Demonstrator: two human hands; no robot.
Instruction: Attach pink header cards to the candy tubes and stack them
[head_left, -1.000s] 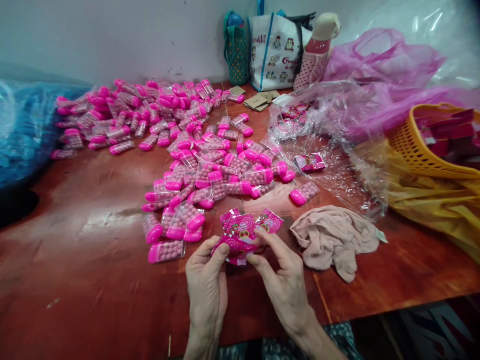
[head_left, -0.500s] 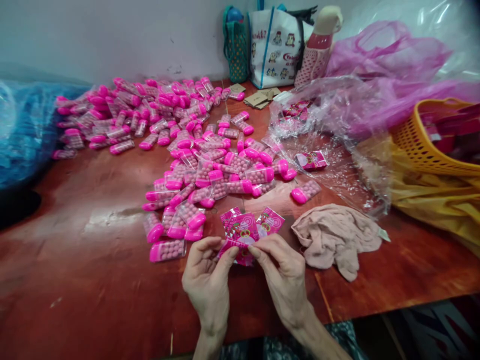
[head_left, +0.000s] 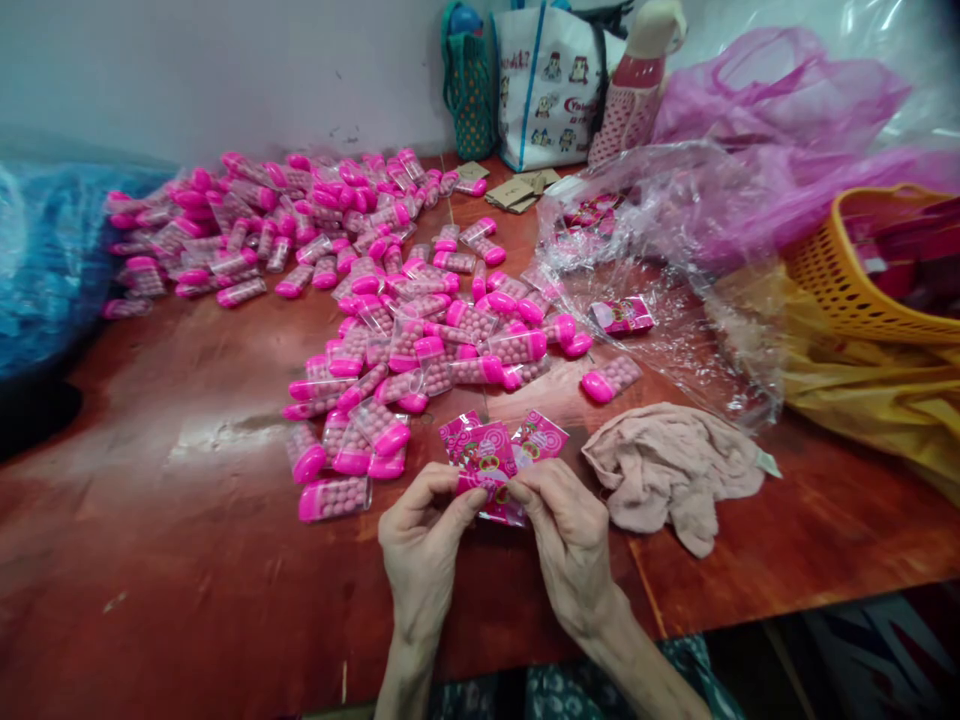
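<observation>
Both of my hands are over the near middle of the red-brown table [head_left: 225, 560]. My left hand [head_left: 427, 545] pinches the left side of a pink printed packet [head_left: 491, 487] between thumb and fingers. On its right side, my right hand [head_left: 570, 550] pinches the same packet, with the thumb and fingertips pressed together. More pink printed packets [head_left: 540, 438] lie just beyond the fingertips. Close to my left hand are small clear containers with pink caps and pink balls [head_left: 336, 498], part of a large pile reaching back and left.
A crumpled beige cloth [head_left: 671, 465] lies right of my hands. Beyond it are clear plastic [head_left: 675, 320], a yellow basket [head_left: 862, 280] and pink bags [head_left: 780, 100]. At the back stand a white bag [head_left: 551, 100] and bottles. Blue plastic [head_left: 49, 260] sits at left.
My left hand has moved slightly right, and my two hands are a little closer together. Both still pinch the packet, which is now less visible between the fingers.
</observation>
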